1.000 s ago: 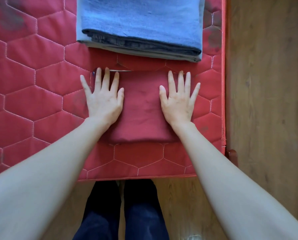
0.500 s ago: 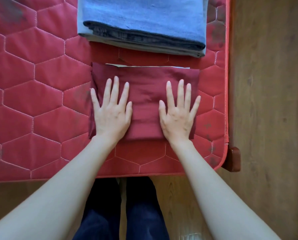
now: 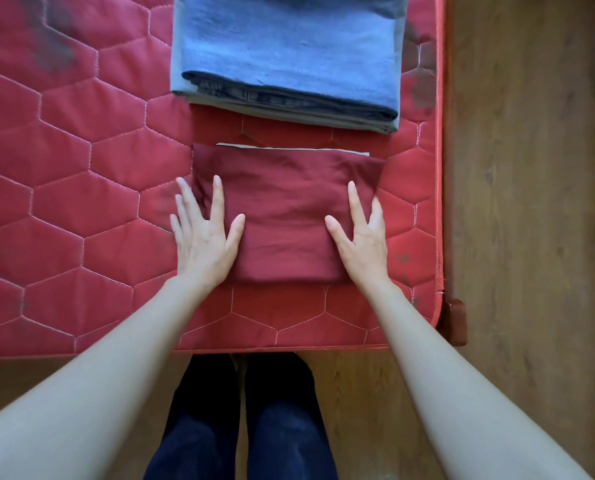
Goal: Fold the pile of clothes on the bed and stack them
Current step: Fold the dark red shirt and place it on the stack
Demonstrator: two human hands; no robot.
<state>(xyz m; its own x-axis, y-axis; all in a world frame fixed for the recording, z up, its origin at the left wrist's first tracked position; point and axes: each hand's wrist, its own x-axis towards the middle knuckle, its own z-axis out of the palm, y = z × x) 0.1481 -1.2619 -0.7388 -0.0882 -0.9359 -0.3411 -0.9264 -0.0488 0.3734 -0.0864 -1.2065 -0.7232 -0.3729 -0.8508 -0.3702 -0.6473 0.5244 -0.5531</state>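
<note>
Here the left hand and right hand lie flat, fingers straight, on the folded maroon garment. Beyond the fingertips sits the blue stack.

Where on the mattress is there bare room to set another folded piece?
Widest: quilted mattress left of the dark red garment and blue stack. Narrow strip between those two. Crowded on the right, near the mattress edge.

The person is wearing nothing on either forearm: both arms are showing bare from the left hand and the right hand back to the frame's edge. Below the hands, dark navy trousers are covering both legs.
</note>
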